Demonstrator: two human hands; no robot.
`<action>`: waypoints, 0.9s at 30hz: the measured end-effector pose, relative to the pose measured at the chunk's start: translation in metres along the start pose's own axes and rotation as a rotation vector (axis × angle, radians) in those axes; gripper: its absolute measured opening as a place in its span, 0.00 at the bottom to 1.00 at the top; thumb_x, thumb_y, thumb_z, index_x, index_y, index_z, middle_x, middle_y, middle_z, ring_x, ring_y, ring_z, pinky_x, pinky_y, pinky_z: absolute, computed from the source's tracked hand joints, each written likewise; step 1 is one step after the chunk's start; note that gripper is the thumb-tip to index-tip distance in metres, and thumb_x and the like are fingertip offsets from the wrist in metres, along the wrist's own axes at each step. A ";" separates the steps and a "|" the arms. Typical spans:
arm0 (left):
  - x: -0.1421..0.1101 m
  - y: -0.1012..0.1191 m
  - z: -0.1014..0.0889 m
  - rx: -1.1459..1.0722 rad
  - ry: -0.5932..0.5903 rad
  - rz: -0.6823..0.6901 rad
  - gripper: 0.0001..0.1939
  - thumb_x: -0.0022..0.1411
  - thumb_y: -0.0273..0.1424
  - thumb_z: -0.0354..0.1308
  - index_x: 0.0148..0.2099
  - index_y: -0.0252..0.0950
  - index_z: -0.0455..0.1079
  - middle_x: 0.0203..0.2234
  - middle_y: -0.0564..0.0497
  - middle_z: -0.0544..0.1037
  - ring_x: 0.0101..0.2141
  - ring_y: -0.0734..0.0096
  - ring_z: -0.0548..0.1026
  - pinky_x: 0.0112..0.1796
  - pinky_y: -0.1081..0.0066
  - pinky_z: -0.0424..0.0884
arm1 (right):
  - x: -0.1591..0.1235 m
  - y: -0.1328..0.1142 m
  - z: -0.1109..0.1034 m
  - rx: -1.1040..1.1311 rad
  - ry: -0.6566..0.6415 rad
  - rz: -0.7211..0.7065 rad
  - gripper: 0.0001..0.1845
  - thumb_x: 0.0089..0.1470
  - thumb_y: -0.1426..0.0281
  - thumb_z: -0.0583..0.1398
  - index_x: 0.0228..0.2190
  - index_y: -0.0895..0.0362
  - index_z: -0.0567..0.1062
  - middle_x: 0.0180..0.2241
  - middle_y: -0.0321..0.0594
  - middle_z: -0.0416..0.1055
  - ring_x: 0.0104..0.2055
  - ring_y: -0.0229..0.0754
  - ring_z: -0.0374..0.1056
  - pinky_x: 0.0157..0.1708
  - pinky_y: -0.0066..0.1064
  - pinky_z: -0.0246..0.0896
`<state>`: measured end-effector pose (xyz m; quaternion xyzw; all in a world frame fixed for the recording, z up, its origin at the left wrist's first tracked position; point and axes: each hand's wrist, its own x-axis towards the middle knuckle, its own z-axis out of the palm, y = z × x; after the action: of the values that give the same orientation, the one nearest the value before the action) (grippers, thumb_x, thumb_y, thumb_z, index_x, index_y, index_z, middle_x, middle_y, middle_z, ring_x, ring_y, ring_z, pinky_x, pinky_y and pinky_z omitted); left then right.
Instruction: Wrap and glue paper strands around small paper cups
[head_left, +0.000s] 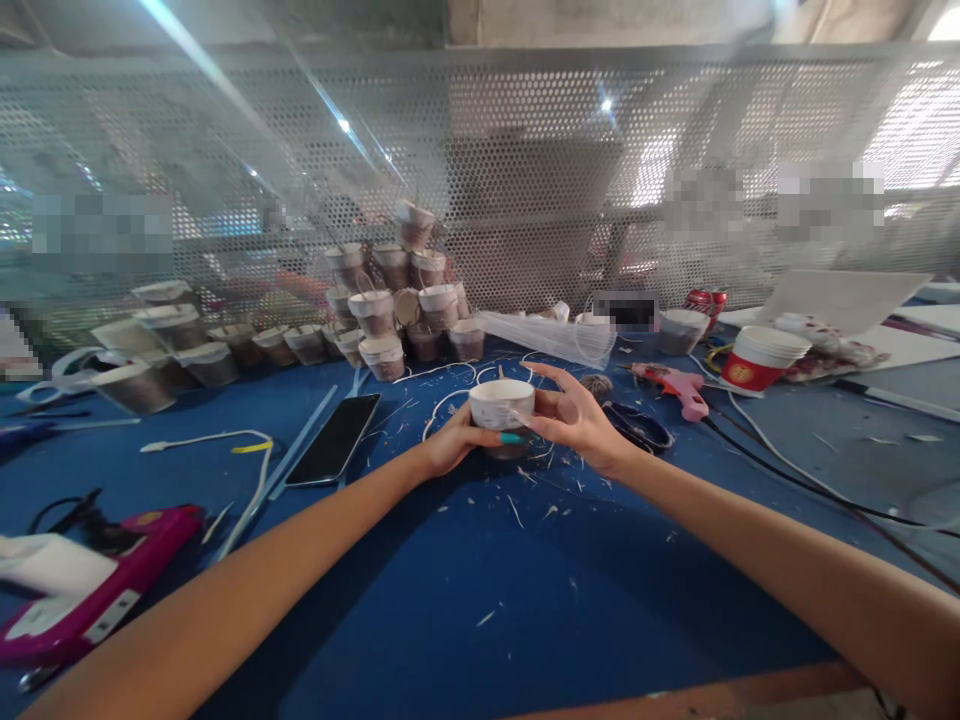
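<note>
White-topped pot (pixel 491 408) upright, inward of near edge of counter (pixel 420 600); between left hand (pixel 451 443) and right hand (pixel 577 415), both grips clamped on it

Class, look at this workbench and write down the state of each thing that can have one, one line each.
Held pot: upright, between left hand and right hand
Phone: lying flat, screen dark
Pink glue gun: lying down, corded
Red-and-white cup: standing
Pot pile: stacked in tiers
Blue tabletop: littered with scraps
</note>
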<state>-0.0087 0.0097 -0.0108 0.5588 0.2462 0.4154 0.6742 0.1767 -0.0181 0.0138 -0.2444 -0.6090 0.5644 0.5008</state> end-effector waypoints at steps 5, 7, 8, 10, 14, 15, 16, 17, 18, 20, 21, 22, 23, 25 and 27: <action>0.000 0.001 0.002 0.001 0.000 -0.018 0.31 0.38 0.19 0.63 0.49 0.36 0.65 0.38 0.48 0.77 0.41 0.60 0.72 0.46 0.61 0.62 | -0.001 0.001 0.000 0.000 0.007 0.002 0.38 0.37 0.66 0.67 0.49 0.54 0.56 0.39 0.43 0.72 0.43 0.45 0.68 0.47 0.46 0.61; 0.000 0.002 0.002 -0.014 0.015 -0.018 0.31 0.37 0.20 0.63 0.48 0.36 0.66 0.38 0.48 0.77 0.40 0.60 0.73 0.45 0.61 0.63 | -0.001 0.001 0.000 0.002 -0.029 -0.002 0.40 0.37 0.67 0.67 0.50 0.54 0.55 0.41 0.43 0.71 0.45 0.45 0.67 0.48 0.46 0.59; 0.000 0.002 0.002 -0.020 0.022 -0.018 0.31 0.37 0.20 0.63 0.48 0.36 0.66 0.37 0.48 0.77 0.40 0.60 0.73 0.45 0.61 0.63 | -0.001 0.001 0.000 0.000 -0.046 -0.005 0.41 0.37 0.67 0.67 0.51 0.53 0.54 0.42 0.44 0.70 0.45 0.45 0.67 0.49 0.46 0.59; 0.001 0.001 0.001 -0.029 0.020 -0.016 0.31 0.37 0.20 0.63 0.47 0.36 0.66 0.37 0.47 0.78 0.40 0.60 0.73 0.45 0.62 0.63 | 0.000 0.001 -0.001 -0.005 -0.057 -0.006 0.42 0.38 0.67 0.67 0.52 0.52 0.54 0.43 0.43 0.70 0.45 0.45 0.67 0.49 0.45 0.59; 0.001 0.001 0.001 -0.021 -0.001 -0.012 0.29 0.38 0.21 0.63 0.47 0.35 0.67 0.38 0.47 0.78 0.40 0.60 0.73 0.45 0.61 0.63 | 0.000 0.002 -0.002 0.004 -0.070 -0.003 0.41 0.39 0.69 0.66 0.52 0.52 0.53 0.44 0.45 0.69 0.47 0.45 0.66 0.49 0.45 0.59; 0.001 0.001 0.001 -0.015 -0.002 -0.018 0.29 0.38 0.21 0.63 0.47 0.35 0.67 0.38 0.47 0.78 0.40 0.59 0.73 0.45 0.61 0.63 | 0.000 0.002 -0.002 0.002 -0.077 -0.005 0.41 0.38 0.69 0.66 0.52 0.52 0.53 0.45 0.45 0.69 0.47 0.45 0.66 0.49 0.45 0.58; 0.001 0.002 0.001 -0.009 0.000 -0.023 0.29 0.38 0.21 0.62 0.47 0.35 0.66 0.38 0.46 0.78 0.41 0.59 0.73 0.46 0.61 0.62 | 0.000 0.002 -0.002 -0.008 -0.076 -0.010 0.42 0.37 0.70 0.67 0.52 0.53 0.53 0.45 0.45 0.68 0.47 0.45 0.66 0.50 0.45 0.58; 0.001 0.002 0.001 -0.005 0.002 -0.029 0.29 0.38 0.21 0.62 0.47 0.34 0.66 0.38 0.46 0.78 0.41 0.58 0.73 0.46 0.61 0.62 | 0.000 0.002 -0.002 -0.024 -0.068 -0.014 0.42 0.37 0.70 0.67 0.52 0.53 0.54 0.45 0.46 0.68 0.47 0.45 0.66 0.50 0.45 0.58; 0.001 0.003 0.002 -0.003 0.004 -0.031 0.29 0.38 0.21 0.62 0.47 0.34 0.66 0.38 0.46 0.78 0.41 0.58 0.73 0.46 0.61 0.62 | 0.000 0.003 -0.002 -0.041 -0.059 -0.019 0.41 0.37 0.71 0.66 0.52 0.53 0.54 0.45 0.46 0.68 0.46 0.45 0.66 0.49 0.45 0.58; 0.001 0.003 0.002 -0.001 0.015 -0.029 0.29 0.38 0.21 0.62 0.47 0.35 0.67 0.39 0.46 0.78 0.41 0.58 0.73 0.45 0.61 0.63 | 0.000 0.003 -0.002 -0.053 -0.061 -0.034 0.41 0.38 0.72 0.66 0.52 0.54 0.53 0.44 0.47 0.68 0.45 0.44 0.67 0.48 0.44 0.59; 0.001 0.003 0.002 -0.003 0.021 -0.030 0.29 0.37 0.21 0.62 0.47 0.35 0.67 0.39 0.47 0.78 0.41 0.58 0.73 0.45 0.61 0.63 | 0.000 0.004 -0.003 -0.041 -0.078 -0.038 0.41 0.38 0.72 0.66 0.51 0.54 0.53 0.45 0.47 0.68 0.45 0.44 0.66 0.48 0.44 0.60; 0.001 0.003 0.002 -0.008 0.026 -0.032 0.29 0.37 0.21 0.62 0.47 0.35 0.67 0.38 0.47 0.78 0.41 0.59 0.73 0.44 0.62 0.63 | 0.001 0.004 -0.004 -0.022 -0.098 -0.039 0.41 0.37 0.72 0.66 0.51 0.54 0.53 0.45 0.46 0.68 0.46 0.44 0.66 0.48 0.44 0.59; 0.001 0.003 0.002 -0.014 0.030 -0.035 0.29 0.37 0.21 0.62 0.46 0.35 0.67 0.38 0.47 0.78 0.40 0.59 0.73 0.44 0.62 0.64 | 0.001 0.004 -0.004 -0.001 -0.114 -0.040 0.41 0.37 0.72 0.66 0.51 0.54 0.54 0.46 0.46 0.68 0.47 0.44 0.66 0.49 0.44 0.59; 0.001 0.003 0.001 -0.027 0.034 -0.041 0.29 0.36 0.22 0.62 0.46 0.35 0.68 0.37 0.47 0.78 0.40 0.59 0.74 0.44 0.62 0.64 | 0.002 0.004 -0.006 0.018 -0.128 -0.034 0.39 0.38 0.72 0.66 0.50 0.54 0.55 0.46 0.46 0.67 0.46 0.43 0.66 0.50 0.43 0.58; 0.001 0.003 0.001 -0.031 0.036 -0.045 0.29 0.36 0.22 0.62 0.46 0.36 0.68 0.37 0.48 0.78 0.40 0.60 0.74 0.44 0.63 0.64 | 0.002 0.003 -0.006 0.013 -0.122 -0.027 0.36 0.39 0.72 0.65 0.50 0.54 0.56 0.45 0.45 0.68 0.45 0.42 0.67 0.51 0.43 0.57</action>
<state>-0.0083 0.0101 -0.0077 0.5348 0.2644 0.4138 0.6876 0.1808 -0.0129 0.0107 -0.1983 -0.6379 0.5754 0.4719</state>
